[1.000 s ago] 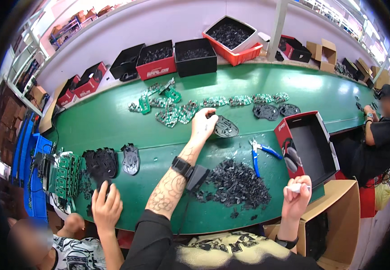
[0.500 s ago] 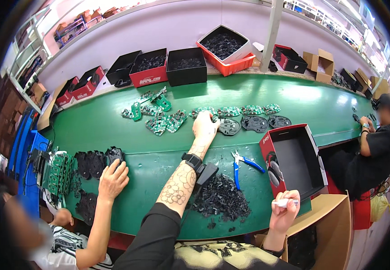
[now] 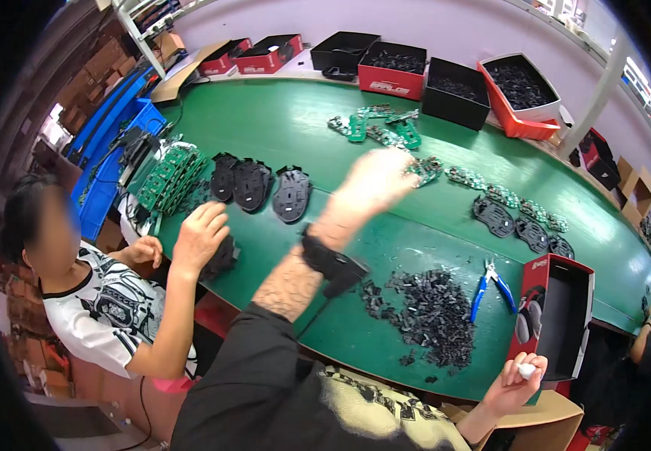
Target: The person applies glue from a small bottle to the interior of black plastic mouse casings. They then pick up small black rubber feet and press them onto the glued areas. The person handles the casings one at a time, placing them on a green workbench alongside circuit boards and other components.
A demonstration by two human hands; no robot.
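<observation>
My left hand [image 3: 378, 180] reaches over the bench, smeared by motion. Its fingertips are beside green circuit boards [image 3: 427, 170], and whether it grips anything cannot be made out. A row of smaller boards [image 3: 501, 195] runs to its right, with black mouse-shaped plastic shells [image 3: 493, 216] lying below them. Low at the right, my right hand [image 3: 513, 383] is closed round a small white object [image 3: 527, 370], whose kind is not clear. Under my left forearm a heap of small black plastic pieces [image 3: 438, 319] is spread on the green bench [image 3: 408, 225].
Blue-handled cutters [image 3: 490, 289] lie beside a red and black box [image 3: 563, 319]. At the left a co-worker's hand [image 3: 201, 239] hovers near black shells [image 3: 291, 194] and stacked boards [image 3: 171, 178]. Boxes of black parts [image 3: 393, 75] line the far edge.
The view has swung left. My left hand has moved from the row of boards toward the board pile at its left. A black shell now lies apart near the co-worker, whose hand has drawn back.
</observation>
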